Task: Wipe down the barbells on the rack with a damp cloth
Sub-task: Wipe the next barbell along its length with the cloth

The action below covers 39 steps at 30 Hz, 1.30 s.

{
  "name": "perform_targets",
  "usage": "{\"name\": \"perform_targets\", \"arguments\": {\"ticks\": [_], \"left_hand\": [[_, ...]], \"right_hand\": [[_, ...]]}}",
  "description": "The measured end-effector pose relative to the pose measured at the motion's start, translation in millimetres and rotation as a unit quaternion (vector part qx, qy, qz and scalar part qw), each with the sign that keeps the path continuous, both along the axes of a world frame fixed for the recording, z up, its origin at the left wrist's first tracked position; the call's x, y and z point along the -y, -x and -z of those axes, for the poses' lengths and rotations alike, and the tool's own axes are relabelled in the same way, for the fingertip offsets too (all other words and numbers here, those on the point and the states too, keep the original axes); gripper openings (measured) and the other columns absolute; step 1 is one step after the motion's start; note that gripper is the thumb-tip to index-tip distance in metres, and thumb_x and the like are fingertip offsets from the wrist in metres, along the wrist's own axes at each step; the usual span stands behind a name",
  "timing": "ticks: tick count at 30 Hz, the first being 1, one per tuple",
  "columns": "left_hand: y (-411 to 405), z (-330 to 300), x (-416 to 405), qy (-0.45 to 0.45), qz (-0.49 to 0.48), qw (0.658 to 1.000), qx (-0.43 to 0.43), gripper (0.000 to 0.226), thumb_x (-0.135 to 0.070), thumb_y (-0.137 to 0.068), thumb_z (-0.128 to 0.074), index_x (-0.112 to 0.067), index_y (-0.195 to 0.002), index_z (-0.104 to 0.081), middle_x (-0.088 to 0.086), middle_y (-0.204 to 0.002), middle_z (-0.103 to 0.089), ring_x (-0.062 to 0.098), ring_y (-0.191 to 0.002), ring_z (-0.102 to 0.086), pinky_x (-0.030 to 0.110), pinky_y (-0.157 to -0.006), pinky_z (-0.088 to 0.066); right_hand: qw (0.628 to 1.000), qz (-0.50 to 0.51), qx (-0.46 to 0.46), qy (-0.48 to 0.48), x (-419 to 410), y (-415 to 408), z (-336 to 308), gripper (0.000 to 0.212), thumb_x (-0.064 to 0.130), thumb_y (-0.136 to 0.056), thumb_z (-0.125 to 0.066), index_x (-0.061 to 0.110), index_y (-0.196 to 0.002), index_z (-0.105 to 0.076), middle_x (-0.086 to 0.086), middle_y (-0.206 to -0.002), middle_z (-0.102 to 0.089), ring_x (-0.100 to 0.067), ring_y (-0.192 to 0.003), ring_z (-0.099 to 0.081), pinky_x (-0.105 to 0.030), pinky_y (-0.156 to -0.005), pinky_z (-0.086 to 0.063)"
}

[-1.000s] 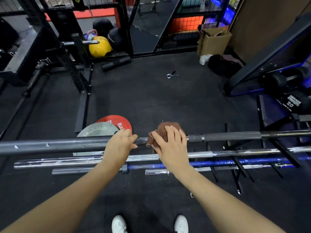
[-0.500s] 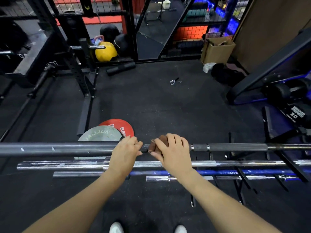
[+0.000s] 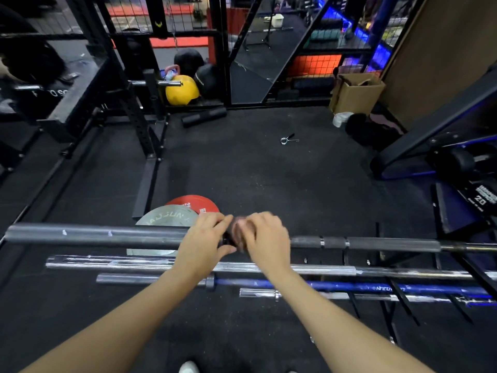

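Observation:
A dark grey barbell (image 3: 102,235) lies across the top of a low rack, running left to right. My left hand (image 3: 204,243) grips it near the sleeve collar. Right beside it my right hand (image 3: 266,240) holds a brown cloth (image 3: 239,232) wrapped on the same bar; the cloth is blurred and mostly hidden under my fingers. Below lie a chrome barbell (image 3: 134,262), a blue barbell (image 3: 363,288) and a shorter chrome bar (image 3: 258,292).
A grey plate (image 3: 166,216) and a red plate (image 3: 193,203) lie on the black floor behind the bars. A spring collar (image 3: 287,139) lies mid-floor. A squat rack (image 3: 134,109) stands at left, a bench frame (image 3: 430,125) and a dumbbell (image 3: 481,197) at right.
My right hand has slid the cloth left along the top bar until it meets my left hand. The view has tilted up a little.

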<state>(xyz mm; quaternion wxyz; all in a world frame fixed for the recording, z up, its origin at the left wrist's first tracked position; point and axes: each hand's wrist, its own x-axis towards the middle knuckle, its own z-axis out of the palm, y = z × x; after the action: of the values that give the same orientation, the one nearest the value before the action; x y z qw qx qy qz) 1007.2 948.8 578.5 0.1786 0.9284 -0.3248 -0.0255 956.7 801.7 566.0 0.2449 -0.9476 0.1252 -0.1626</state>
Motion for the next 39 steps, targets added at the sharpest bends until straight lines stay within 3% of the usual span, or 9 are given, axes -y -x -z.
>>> {"name": "perform_targets", "arguments": {"ticks": [5, 9, 13, 18, 23, 27, 32, 35, 39], "left_hand": [[-2.6, -0.1, -21.4, -0.046, -0.017, 0.994, -0.096, 0.089, -0.039, -0.075, -0.075, -0.021, -0.148, -0.027, -0.008, -0.143, -0.03, 0.015, -0.127, -0.04, 0.027, -0.097, -0.042], [-1.4, 1.7, -19.0, -0.047, -0.021, 0.995, -0.089, 0.089, -0.035, -0.075, -0.076, -0.023, -0.148, -0.026, -0.005, -0.15, -0.03, 0.016, -0.135, -0.034, 0.026, -0.105, -0.032], [-0.1, 6.2, -15.7, -0.041, -0.048, 0.996, -0.063, 0.089, -0.032, -0.074, -0.077, -0.022, -0.148, -0.027, -0.006, -0.149, -0.034, 0.015, -0.131, -0.038, 0.024, -0.102, -0.035], [0.5, 6.8, -18.3, -0.055, -0.038, 0.996, -0.052, 0.088, -0.033, -0.075, -0.076, -0.022, -0.148, -0.028, -0.006, -0.15, -0.034, 0.016, -0.13, -0.04, 0.025, -0.1, -0.037], [1.0, 1.2, -16.6, -0.062, -0.039, 0.995, -0.073, 0.09, -0.033, -0.073, -0.078, -0.021, -0.147, -0.029, -0.006, -0.149, -0.035, 0.016, -0.131, -0.04, 0.026, -0.102, -0.036], [5.5, 2.7, -17.3, -0.065, -0.037, 0.995, -0.062, 0.088, -0.034, -0.074, -0.077, -0.022, -0.147, -0.03, -0.008, -0.147, -0.036, 0.015, -0.128, -0.042, 0.025, -0.1, -0.037], [2.9, 0.2, -17.2, -0.072, -0.038, 0.995, -0.065, 0.088, -0.034, -0.076, -0.075, -0.021, -0.148, -0.027, -0.006, -0.151, -0.032, 0.016, -0.133, -0.037, 0.026, -0.104, -0.033], [1.2, -1.0, -18.7, -0.074, -0.037, 0.994, -0.077, 0.09, -0.033, -0.073, -0.077, -0.021, -0.148, -0.029, -0.005, -0.15, -0.034, 0.017, -0.131, -0.04, 0.026, -0.102, -0.034], [3.1, -0.8, -18.2, -0.068, -0.042, 0.995, -0.065, 0.089, -0.033, -0.074, -0.077, -0.022, -0.147, -0.029, -0.007, -0.148, -0.036, 0.016, -0.128, -0.042, 0.025, -0.1, -0.037]], "right_hand": [[0.987, -0.114, 0.044, 0.102, 8.2, 24.5, 26.7, 0.047, 0.055, -0.082, -0.048, 0.022, -0.106, -0.073, -0.007, -0.118, -0.064, -0.028, -0.109, -0.06, -0.044, -0.095, -0.048], [0.966, -0.121, -0.015, 0.229, 14.5, 14.7, 34.8, 0.05, 0.064, -0.083, -0.04, 0.031, -0.116, -0.06, -0.008, -0.108, -0.06, -0.028, -0.097, -0.059, -0.042, -0.078, -0.049], [0.953, -0.098, -0.076, 0.276, 12.7, -7.5, 27.8, 0.051, 0.064, -0.087, -0.031, 0.027, -0.098, -0.064, -0.008, -0.086, -0.058, -0.028, -0.069, -0.057, -0.034, -0.052, -0.043], [0.972, -0.08, -0.198, 0.101, 10.7, -29.6, 7.9, 0.047, 0.058, -0.098, -0.024, 0.031, -0.114, -0.058, -0.006, -0.104, -0.06, -0.031, -0.096, -0.061, -0.036, -0.072, -0.043], [0.97, -0.042, -0.028, 0.237, 0.7, 9.5, 35.2, 0.038, 0.052, -0.088, -0.04, 0.026, -0.101, -0.064, -0.006, -0.098, -0.06, -0.028, -0.086, -0.058, -0.038, -0.072, -0.043], [0.966, -0.036, -0.066, 0.249, 4.3, -4.3, 29.5, 0.044, 0.055, -0.091, -0.035, 0.024, -0.086, -0.066, -0.008, -0.08, -0.059, -0.029, -0.068, -0.058, -0.034, -0.056, -0.041], [0.972, -0.027, -0.227, 0.051, 4.0, -39.5, 10.6, 0.046, 0.053, -0.099, -0.027, 0.028, -0.108, -0.064, -0.005, -0.109, -0.066, -0.032, -0.1, -0.061, -0.036, -0.075, -0.041], [0.976, 0.001, -0.099, 0.195, -5.6, -9.9, 21.3, 0.041, 0.052, -0.094, -0.035, 0.024, -0.095, -0.065, -0.007, -0.091, -0.062, -0.03, -0.082, -0.06, -0.036, -0.067, -0.041], [0.964, -0.039, 0.001, 0.262, -2.1, 10.7, 46.3, 0.037, 0.051, -0.088, -0.04, 0.023, -0.098, -0.062, -0.009, -0.096, -0.057, -0.028, -0.084, -0.054, -0.04, -0.072, -0.042]]}}
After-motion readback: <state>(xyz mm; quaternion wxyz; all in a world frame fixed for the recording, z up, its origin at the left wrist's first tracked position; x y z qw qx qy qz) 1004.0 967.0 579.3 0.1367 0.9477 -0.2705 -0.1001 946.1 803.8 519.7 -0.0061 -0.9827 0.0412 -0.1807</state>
